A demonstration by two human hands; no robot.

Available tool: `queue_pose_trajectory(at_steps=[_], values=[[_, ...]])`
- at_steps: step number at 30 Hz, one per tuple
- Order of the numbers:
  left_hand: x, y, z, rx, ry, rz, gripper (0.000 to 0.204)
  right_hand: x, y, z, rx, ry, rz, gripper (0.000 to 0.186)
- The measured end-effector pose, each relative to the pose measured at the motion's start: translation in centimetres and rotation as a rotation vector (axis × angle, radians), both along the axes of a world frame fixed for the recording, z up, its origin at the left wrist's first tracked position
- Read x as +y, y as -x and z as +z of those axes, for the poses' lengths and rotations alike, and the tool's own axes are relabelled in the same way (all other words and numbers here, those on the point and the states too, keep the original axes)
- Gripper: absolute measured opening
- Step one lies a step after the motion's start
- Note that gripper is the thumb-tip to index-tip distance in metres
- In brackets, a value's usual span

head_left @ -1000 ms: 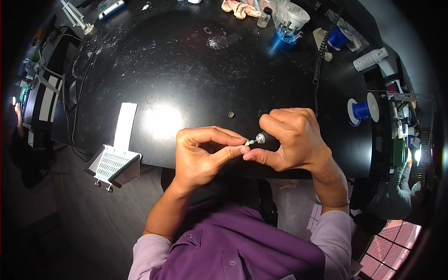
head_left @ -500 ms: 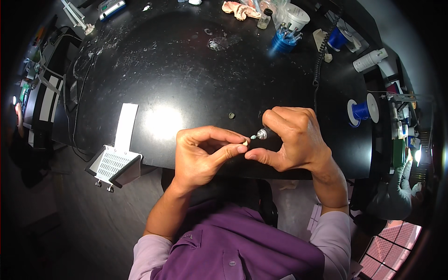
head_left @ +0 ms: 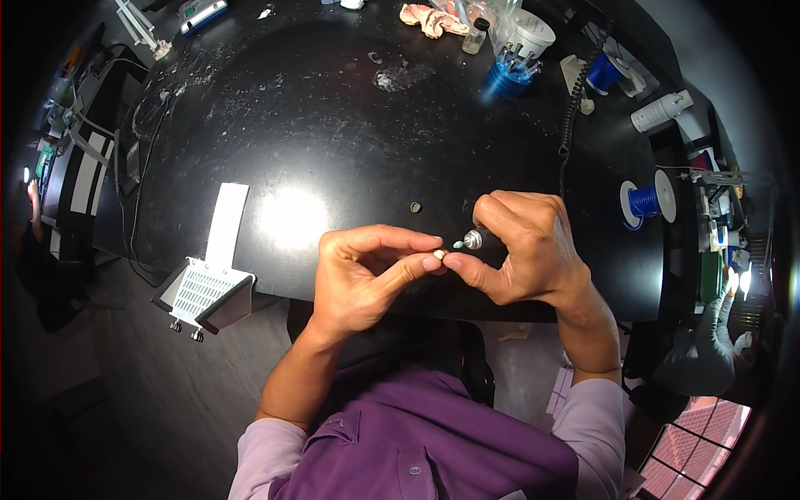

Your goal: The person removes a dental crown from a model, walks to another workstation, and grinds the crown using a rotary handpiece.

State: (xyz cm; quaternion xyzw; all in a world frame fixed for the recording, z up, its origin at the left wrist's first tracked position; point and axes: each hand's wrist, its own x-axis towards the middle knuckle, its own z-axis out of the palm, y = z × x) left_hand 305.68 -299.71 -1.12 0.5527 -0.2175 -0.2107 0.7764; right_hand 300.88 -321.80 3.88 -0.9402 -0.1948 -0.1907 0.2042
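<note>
Between the thumb and forefinger of my left hand (head_left: 354, 275) is a small cream-coloured piece, like a dental crown (head_left: 438, 254). My right hand (head_left: 533, 250) grips a rotary handpiece (head_left: 474, 239), its metal nose poking out past the curled fingers and most of its body hidden. A small green grinding stone (head_left: 457, 245) at its end points left, a short gap from the crown. My right thumb reaches out to the crown's edge and seems to touch it. Beyond the hands, a small dull cup-like piece (head_left: 415, 207) lies on the black table (head_left: 333, 150).
A white perforated stand (head_left: 208, 287) is at the table's near left edge. Far right are a blue bur holder (head_left: 510, 75), a white tub (head_left: 531, 33), a small bottle (head_left: 475, 37) and a coiled cord (head_left: 571, 117). A blue wire spool (head_left: 646, 200) sits to the right.
The grinding stone has drawn back to the right from the crown. My right thumb has moved up against the crown, which is turned a little in my left fingers.
</note>
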Motion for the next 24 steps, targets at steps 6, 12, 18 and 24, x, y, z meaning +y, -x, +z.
queue_pose_trajectory(at_steps=[6, 12, 18, 24], values=[[0.01, -0.09, 0.19, 0.015, -0.019, -0.031, 0.017, 0.05, 0.02, 0.1, 0.016, -0.009, 0.007, 0.052], [0.0, -0.2, 0.39, -0.027, -0.03, -0.032, 0.017, 0.08, -0.02, -0.01, 0.01, -0.016, 0.002, 0.052], [0.18, -0.31, 0.22, -0.079, -0.057, -0.034, 0.017, 0.0, -0.03, -0.02, 0.008, -0.007, 0.006, 0.053], [-0.07, -0.06, 0.04, -0.042, 0.009, -0.027, 0.016, -0.03, -0.03, -0.14, 0.013, -0.002, -0.002, 0.053]])
